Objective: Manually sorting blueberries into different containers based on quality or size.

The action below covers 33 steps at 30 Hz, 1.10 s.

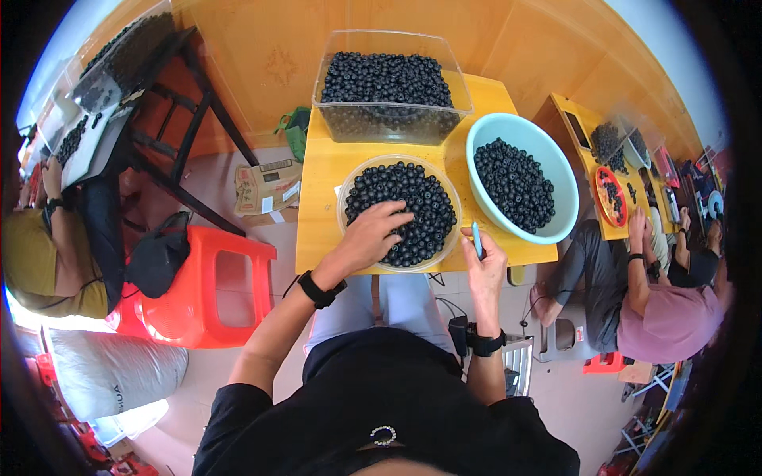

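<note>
A small yellow table [325, 170] carries a clear tub [391, 119] far, a clear bowl [347, 190] near and a light blue basin [556, 170] right, all holding dark berries.

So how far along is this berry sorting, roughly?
Done: the light blue plastic basin holds a partial layer of dark round berries. In hand: the left hand rests in the round clear bowl; the right hand holds a slim blue tool. Left: the clear rectangular tub remains heaped.
</note>
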### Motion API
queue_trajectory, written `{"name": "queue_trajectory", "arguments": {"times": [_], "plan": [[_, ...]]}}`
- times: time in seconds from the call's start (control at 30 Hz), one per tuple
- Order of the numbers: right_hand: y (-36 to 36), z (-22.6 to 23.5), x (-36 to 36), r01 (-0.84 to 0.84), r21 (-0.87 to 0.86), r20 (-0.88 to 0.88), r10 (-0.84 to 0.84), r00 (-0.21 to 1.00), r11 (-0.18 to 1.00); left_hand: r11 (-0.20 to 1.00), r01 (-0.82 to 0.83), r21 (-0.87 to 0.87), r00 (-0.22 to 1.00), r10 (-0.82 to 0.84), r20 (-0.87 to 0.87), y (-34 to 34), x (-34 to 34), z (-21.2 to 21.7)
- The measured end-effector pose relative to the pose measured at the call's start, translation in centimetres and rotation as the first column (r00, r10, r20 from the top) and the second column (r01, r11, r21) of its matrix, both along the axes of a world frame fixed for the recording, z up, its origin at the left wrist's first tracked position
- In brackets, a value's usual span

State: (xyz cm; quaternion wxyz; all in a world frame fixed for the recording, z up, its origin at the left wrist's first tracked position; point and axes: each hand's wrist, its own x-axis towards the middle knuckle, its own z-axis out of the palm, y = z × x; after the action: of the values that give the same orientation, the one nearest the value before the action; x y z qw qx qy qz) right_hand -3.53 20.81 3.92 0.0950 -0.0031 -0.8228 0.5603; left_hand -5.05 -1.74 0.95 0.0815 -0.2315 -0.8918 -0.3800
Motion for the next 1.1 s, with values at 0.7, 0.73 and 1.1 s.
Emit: {"name": "queue_trajectory", "arguments": {"times": [0.7, 0.73, 1.1], "plan": [[0.1, -2.1, 1.4, 0.003, -0.001, 0.031, -0.002, 1.000, 1.000, 0.822, -0.445, -0.355, 0.895, 0.423, -0.144, -1.8, 0.3, -3.2], [0.0, -2.4, 1.3, 0.006, -0.002, 0.034, -0.006, 0.999, 1.000, 0.823, -0.442, -0.357, 0.897, 0.420, -0.142, -1.8, 0.4, -3.2], [-1.5, -4.5, 0.8, 0.078, -0.005, 0.114, -0.077, 0.991, 0.997, 0.970, -0.190, -0.151, 0.981, 0.195, 0.019, 0.0, 2.2, -1.8]]}}
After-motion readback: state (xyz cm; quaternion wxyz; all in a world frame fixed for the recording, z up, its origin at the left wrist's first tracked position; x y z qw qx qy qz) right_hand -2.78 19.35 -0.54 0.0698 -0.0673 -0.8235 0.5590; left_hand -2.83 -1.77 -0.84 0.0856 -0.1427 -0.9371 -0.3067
